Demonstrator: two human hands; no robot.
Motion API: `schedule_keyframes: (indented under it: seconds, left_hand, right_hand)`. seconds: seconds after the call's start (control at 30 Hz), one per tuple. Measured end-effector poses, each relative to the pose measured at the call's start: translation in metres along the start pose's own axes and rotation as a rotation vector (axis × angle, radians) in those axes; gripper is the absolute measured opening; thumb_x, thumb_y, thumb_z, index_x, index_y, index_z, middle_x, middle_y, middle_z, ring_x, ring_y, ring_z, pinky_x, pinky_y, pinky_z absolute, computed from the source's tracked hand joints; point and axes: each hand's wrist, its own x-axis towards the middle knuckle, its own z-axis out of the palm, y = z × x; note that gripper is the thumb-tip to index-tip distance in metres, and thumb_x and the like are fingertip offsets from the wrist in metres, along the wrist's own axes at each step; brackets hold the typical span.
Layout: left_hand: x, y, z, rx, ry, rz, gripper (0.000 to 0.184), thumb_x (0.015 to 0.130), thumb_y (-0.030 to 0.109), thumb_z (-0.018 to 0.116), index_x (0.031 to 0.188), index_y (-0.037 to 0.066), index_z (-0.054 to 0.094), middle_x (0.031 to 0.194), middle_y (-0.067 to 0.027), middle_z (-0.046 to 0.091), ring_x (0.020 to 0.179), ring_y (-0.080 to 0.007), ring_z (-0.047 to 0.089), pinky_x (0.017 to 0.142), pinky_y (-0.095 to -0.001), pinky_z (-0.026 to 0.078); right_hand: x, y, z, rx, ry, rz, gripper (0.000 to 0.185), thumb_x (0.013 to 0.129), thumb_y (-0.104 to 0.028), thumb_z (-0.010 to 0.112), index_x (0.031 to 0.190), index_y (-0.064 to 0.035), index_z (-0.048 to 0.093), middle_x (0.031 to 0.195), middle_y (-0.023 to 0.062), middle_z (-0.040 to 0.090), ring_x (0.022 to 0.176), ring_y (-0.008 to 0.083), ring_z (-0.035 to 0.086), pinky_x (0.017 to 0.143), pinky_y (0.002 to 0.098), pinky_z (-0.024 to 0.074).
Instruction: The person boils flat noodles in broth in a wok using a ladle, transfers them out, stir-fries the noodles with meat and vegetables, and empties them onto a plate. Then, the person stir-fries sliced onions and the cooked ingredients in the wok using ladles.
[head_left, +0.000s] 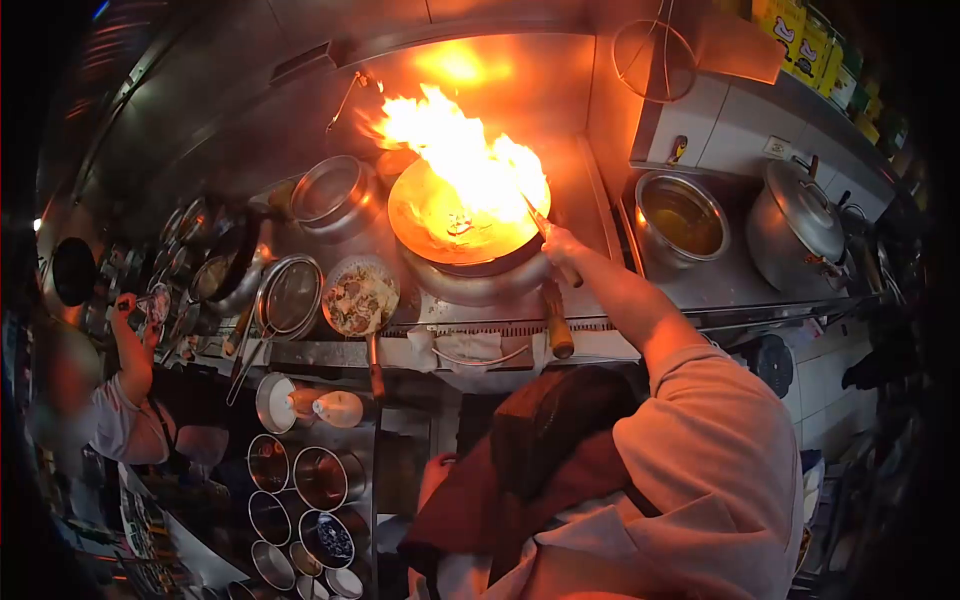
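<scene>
Tall flames rise from a wok seated on the burner ring. My right hand is closed round the wooden-looking handle of a long cooking utensil. Its shaft reaches into the wok, and the fire hides its head. Low by my apron is my left hand, partly covered, with its fingers not clear to see. Left of the wok, a strainer ladle full of chopped food rests on the counter.
Stacked sieves and a metal pot stand left. A pot of yellowish liquid and a lidded pot are right. Several seasoning tins sit lower left. A co-worker's hands work at far left.
</scene>
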Motion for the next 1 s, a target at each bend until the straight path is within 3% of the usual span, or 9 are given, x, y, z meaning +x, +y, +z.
schedule_keyframes:
  seconds: [0.1, 0.17, 0.33, 0.4, 0.5, 0.63, 0.7, 0.93, 1.0]
  left_hand:
    - [0.032, -0.039, -0.011, -0.06, -0.013, 0.134, 0.032, 0.081, 0.012, 0.062, 0.111, 0.003, 0.066, 0.089, -0.0147, 0.071, 0.083, -0.0205, 0.068, 0.073, -0.0329, 0.053]
    - [0.022, -0.024, -0.017, -0.144, -0.017, -0.026, 0.032, 0.08, 0.007, 0.058, 0.111, 0.003, 0.066, 0.088, -0.0148, 0.071, 0.081, -0.0213, 0.068, 0.07, -0.0321, 0.054]
    - [0.0, -0.068, -0.021, 0.013, 0.08, -0.041, 0.029, 0.081, 0.004, 0.057, 0.108, 0.004, 0.067, 0.086, -0.0153, 0.071, 0.075, -0.0196, 0.068, 0.067, -0.0302, 0.054]
    - [-0.009, -0.09, -0.022, -0.019, 0.056, -0.102, 0.029, 0.081, 0.004, 0.057, 0.108, 0.004, 0.067, 0.086, -0.0154, 0.071, 0.075, -0.0197, 0.068, 0.066, -0.0303, 0.053]
    - [-0.014, -0.105, -0.025, -0.053, 0.029, -0.175, 0.029, 0.081, 0.003, 0.057, 0.108, 0.004, 0.066, 0.086, -0.0155, 0.07, 0.074, -0.0198, 0.068, 0.066, -0.0304, 0.053]
    - [-0.016, -0.112, -0.028, -0.066, 0.016, -0.215, 0.029, 0.081, 0.003, 0.056, 0.109, 0.004, 0.066, 0.087, -0.0156, 0.07, 0.074, -0.0199, 0.068, 0.065, -0.0305, 0.053]
    - [-0.016, -0.111, -0.03, -0.074, 0.015, -0.22, 0.029, 0.081, 0.003, 0.056, 0.109, 0.004, 0.066, 0.087, -0.0157, 0.07, 0.073, -0.0199, 0.068, 0.065, -0.0306, 0.053]
    - [-0.015, -0.104, -0.028, -0.09, 0.014, -0.22, 0.03, 0.082, 0.003, 0.055, 0.109, 0.004, 0.065, 0.087, -0.0159, 0.07, 0.072, -0.0201, 0.067, 0.063, -0.0308, 0.053]
    - [-0.016, -0.102, -0.028, -0.095, 0.018, -0.224, 0.03, 0.082, 0.003, 0.055, 0.11, 0.004, 0.065, 0.087, -0.016, 0.07, 0.072, -0.0202, 0.067, 0.063, -0.0309, 0.053]
  right_hand:
    - [-0.008, -0.018, 0.001, 0.002, -0.04, 0.052, 0.076, 0.085, -0.003, 0.043, 0.152, -0.0247, 0.016, 0.114, 0.0252, 0.061, 0.097, 0.0356, 0.064, 0.079, 0.0434, 0.0531]
    - [-0.013, -0.029, 0.003, 0.001, -0.056, 0.081, 0.076, 0.085, -0.003, 0.044, 0.152, -0.0262, 0.016, 0.112, 0.0249, 0.062, 0.095, 0.0344, 0.065, 0.078, 0.0429, 0.0535]
    - [-0.011, -0.037, 0.014, -0.083, -0.085, 0.097, 0.082, 0.082, -0.005, 0.047, 0.152, -0.0307, 0.012, 0.095, 0.0236, 0.066, 0.076, 0.0309, 0.067, 0.062, 0.0401, 0.053]
    - [-0.005, -0.031, 0.021, -0.139, -0.068, 0.075, 0.084, 0.082, -0.004, 0.047, 0.152, -0.0324, 0.011, 0.096, 0.024, 0.066, 0.075, 0.0306, 0.068, 0.062, 0.0404, 0.0536]
    - [-0.02, -0.044, 0.02, -0.159, -0.143, 0.107, 0.083, 0.083, -0.006, 0.047, 0.152, -0.0304, 0.009, 0.106, 0.0262, 0.065, 0.091, 0.0348, 0.067, 0.076, 0.0424, 0.054]
    - [-0.009, -0.022, 0.038, -0.208, -0.003, 0.007, 0.087, 0.082, -0.004, 0.049, 0.152, -0.0347, 0.008, 0.101, 0.0267, 0.064, 0.084, 0.0338, 0.067, 0.072, 0.0417, 0.0549]
    - [-0.022, -0.033, 0.025, -0.164, -0.1, 0.048, 0.083, 0.082, -0.004, 0.044, 0.153, -0.0298, 0.009, 0.112, 0.0276, 0.062, 0.102, 0.0389, 0.063, 0.086, 0.045, 0.0504]
    - [-0.028, -0.037, 0.006, -0.1, -0.147, 0.074, 0.082, 0.082, -0.004, 0.045, 0.152, -0.0282, 0.012, 0.117, 0.0278, 0.06, 0.106, 0.0396, 0.061, 0.089, 0.0456, 0.0485]
    - [-0.024, -0.025, 0.02, -0.12, 0.016, -0.065, 0.085, 0.078, 0.001, 0.046, 0.152, -0.0269, 0.016, 0.109, 0.0299, 0.062, 0.096, 0.0395, 0.064, 0.084, 0.0436, 0.051]
